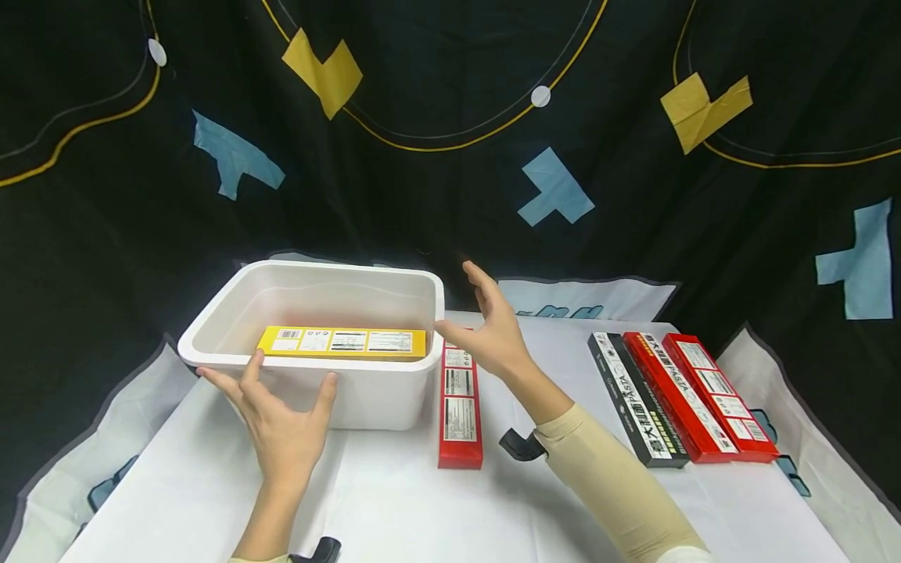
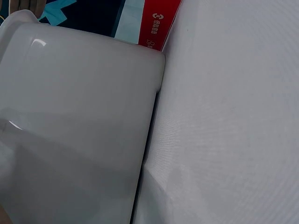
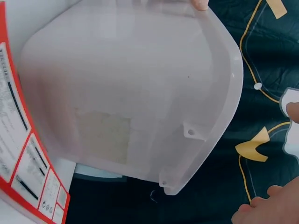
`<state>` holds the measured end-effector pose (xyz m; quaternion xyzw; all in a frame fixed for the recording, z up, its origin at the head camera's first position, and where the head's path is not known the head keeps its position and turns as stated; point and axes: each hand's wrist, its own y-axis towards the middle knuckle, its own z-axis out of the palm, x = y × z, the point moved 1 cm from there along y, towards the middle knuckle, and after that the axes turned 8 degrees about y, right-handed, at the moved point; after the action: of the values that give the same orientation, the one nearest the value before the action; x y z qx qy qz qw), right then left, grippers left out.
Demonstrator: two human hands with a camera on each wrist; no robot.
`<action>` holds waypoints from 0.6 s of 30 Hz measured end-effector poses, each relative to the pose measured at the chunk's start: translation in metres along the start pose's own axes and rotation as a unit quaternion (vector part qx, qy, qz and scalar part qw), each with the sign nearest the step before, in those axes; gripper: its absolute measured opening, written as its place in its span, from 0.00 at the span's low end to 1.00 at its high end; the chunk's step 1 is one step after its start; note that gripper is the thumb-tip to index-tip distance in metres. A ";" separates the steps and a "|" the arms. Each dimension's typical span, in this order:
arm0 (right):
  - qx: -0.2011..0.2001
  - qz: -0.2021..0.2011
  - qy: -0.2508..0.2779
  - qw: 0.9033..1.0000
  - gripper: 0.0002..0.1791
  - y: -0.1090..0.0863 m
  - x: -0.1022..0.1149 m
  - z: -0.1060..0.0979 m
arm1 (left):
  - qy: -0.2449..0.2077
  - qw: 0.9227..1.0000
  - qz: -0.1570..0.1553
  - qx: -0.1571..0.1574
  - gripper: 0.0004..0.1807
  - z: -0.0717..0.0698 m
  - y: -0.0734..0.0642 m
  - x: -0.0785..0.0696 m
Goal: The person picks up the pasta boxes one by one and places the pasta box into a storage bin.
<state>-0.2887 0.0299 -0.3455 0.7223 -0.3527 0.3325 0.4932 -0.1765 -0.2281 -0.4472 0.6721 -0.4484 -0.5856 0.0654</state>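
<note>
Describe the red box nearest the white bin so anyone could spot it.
In the head view, find the white bin on the table. Just right of it, below the right hand, a long red box lies with white label panels facing up. Unlike the two other red boxes, lined up with a black box at far right, it lies apart.

My head cam sits farthest back, facing forward and down over tabletop [image 1: 549, 516] to dark curtain [image 1: 436, 203]. Left wrist cam: tight on white bin [image 1: 380, 399], near wall, rolled sideways. Right wrist cam: close on its end wall, also rolled. All three share the bin.
</note>
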 end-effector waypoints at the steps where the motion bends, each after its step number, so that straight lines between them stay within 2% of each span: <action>1: -0.004 -0.004 0.004 1.000 0.48 -0.003 -0.001 -0.002 | 0.000 1.000 0.000 0.000 0.54 0.000 0.000 0.000; 7: -0.017 -0.007 0.014 1.000 0.46 -0.019 -0.010 -0.010 | 0.002 1.000 0.000 0.005 0.54 -0.001 0.001 0.000; 18: -0.024 0.053 0.004 0.998 0.47 -0.050 -0.029 -0.012 | 0.000 1.000 0.004 0.004 0.54 0.000 0.001 0.001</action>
<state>-0.2639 0.0597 -0.3894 0.6893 -0.3964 0.3520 0.4939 -0.1767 -0.2290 -0.4474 0.6706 -0.4534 -0.5834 0.0657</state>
